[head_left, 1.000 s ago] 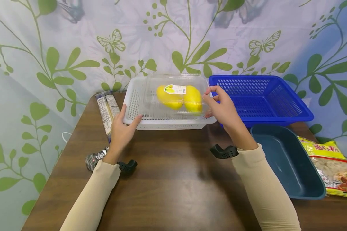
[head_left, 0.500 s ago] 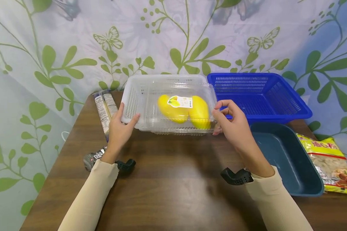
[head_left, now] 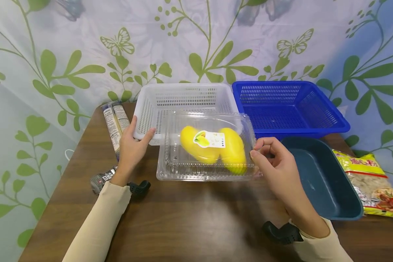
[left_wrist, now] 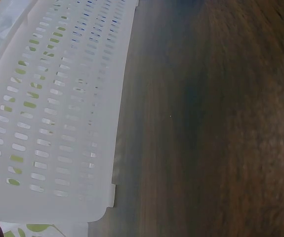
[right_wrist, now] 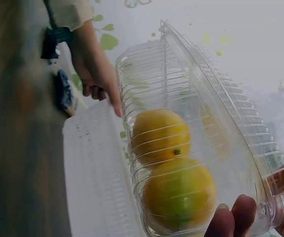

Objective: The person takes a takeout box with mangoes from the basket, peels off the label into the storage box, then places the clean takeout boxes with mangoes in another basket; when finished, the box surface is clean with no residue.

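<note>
My right hand pinches the right end of a clear plastic clamshell box, held in the air in front of a white perforated basket. Two yellow mangoes lie inside it, and a white label with a fruit picture is on its lid. In the right wrist view the mangoes show through the box's ribbed side. At the basket's front left corner my left hand grips the rim, thumb over the front edge. The left wrist view is mostly filled by the basket's slotted wall.
To the right of the white basket stands a blue basket, with a dark teal basin in front of it. A yellow-topped food bag lies beyond the basin. Long noodle packs and a small black-and-white package lie at the left.
My right hand has brought the clamshell box from over the white basket toward me and slightly right, out past its front rim. My left hand stays on the basket.
</note>
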Available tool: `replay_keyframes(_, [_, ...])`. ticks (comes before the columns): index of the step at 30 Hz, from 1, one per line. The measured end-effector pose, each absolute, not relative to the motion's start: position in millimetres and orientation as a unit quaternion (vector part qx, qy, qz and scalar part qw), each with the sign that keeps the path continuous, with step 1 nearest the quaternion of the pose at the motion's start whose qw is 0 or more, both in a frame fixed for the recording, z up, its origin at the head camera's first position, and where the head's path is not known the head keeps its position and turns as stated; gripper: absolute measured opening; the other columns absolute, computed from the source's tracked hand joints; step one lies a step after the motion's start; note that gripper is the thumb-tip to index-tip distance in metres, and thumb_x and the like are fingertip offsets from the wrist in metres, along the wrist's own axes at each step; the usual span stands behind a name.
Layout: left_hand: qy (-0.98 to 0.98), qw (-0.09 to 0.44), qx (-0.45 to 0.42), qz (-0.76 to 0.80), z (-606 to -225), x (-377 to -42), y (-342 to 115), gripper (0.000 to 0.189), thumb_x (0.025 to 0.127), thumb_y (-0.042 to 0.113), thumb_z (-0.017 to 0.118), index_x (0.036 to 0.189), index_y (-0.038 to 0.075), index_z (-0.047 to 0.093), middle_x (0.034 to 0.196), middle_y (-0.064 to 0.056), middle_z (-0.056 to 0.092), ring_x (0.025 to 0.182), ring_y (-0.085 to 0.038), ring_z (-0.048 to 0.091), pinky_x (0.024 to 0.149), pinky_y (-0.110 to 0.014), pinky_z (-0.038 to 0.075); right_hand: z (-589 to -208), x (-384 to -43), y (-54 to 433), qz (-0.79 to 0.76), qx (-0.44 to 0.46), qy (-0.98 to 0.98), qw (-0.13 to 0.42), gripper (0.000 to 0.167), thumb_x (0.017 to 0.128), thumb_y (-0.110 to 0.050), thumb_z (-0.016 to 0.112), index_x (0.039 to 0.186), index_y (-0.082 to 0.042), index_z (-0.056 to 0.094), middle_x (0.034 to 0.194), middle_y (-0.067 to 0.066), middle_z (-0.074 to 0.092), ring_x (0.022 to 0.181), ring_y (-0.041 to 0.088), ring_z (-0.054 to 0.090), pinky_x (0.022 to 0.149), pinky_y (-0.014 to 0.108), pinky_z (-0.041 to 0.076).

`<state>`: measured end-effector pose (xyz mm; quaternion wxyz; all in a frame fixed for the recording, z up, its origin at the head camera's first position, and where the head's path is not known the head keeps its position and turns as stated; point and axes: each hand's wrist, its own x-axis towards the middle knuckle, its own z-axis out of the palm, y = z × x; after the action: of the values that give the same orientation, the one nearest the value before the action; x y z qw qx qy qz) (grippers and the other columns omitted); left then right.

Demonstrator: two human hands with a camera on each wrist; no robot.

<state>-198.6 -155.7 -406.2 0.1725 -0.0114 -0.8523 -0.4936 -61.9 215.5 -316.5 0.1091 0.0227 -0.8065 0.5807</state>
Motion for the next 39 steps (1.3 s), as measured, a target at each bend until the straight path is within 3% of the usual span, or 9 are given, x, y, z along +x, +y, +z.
replay_keyframes(10, [-0.847, 0.183, -0.026, -0.499, -403.2, -199.8, -153.3, 0.086, 0.094, 0.042, 0.074, 0.159, 0.005, 0.033, 0.139, -0.025, 0.053, 0.112, -0.031, 0.054, 0.084, -0.04, 0.045, -349.1, -22.3, 226.7, 0.559, 0.023, -0.822, 0.109, 0.008, 0.101, -0.008, 0.064, 0.107, -0.011, 0.059, 0.09, 0.007, 0.052, 0.05, 0.024, 0.053, 0.049, 0.035, 0.054])
replay_keyframes(17, [-0.846, 0.174, -0.017, -0.503, -406.0, -197.1, -151.9, 0.086, 0.093, 0.042, 0.074, 0.159, 0.005, 0.033, 0.136, -0.026, 0.053, 0.113, -0.033, 0.053, 0.089, -0.047, 0.046, -376.7, -6.9, 226.8, 0.567, 0.002, -0.816, 0.114, 0.011, 0.098, -0.002, 0.067, 0.103, -0.009, 0.061, 0.086, 0.006, 0.051, 0.05, 0.022, 0.053, 0.047, 0.033, 0.053])
replay_keyframes(30, [-0.851, 0.172, -0.017, -0.496, -407.2, -197.2, -149.5, 0.086, 0.094, 0.044, 0.072, 0.16, 0.006, 0.031, 0.141, -0.024, 0.051, 0.117, -0.033, 0.053, 0.093, -0.05, 0.046, -414.1, -4.3, 228.7, 0.587, 0.025, -0.798, 0.135, 0.018, 0.092, 0.009, 0.069, 0.102, -0.006, 0.063, 0.082, 0.006, 0.052, 0.048, 0.017, 0.056, 0.044, 0.029, 0.051])
replay_keyframes(39, [-0.864, 0.157, -0.003, -0.478, -405.2, -195.1, -153.7, 0.087, 0.095, 0.048, 0.069, 0.162, 0.01, 0.028, 0.144, -0.022, 0.049, 0.122, -0.034, 0.051, 0.1, -0.053, 0.042, -421.7, -4.9, 227.0, 0.587, 0.039, -0.8, 0.121, 0.019, 0.091, 0.006, 0.072, 0.099, -0.009, 0.063, 0.084, 0.002, 0.053, 0.05, 0.015, 0.053, 0.042, 0.028, 0.047])
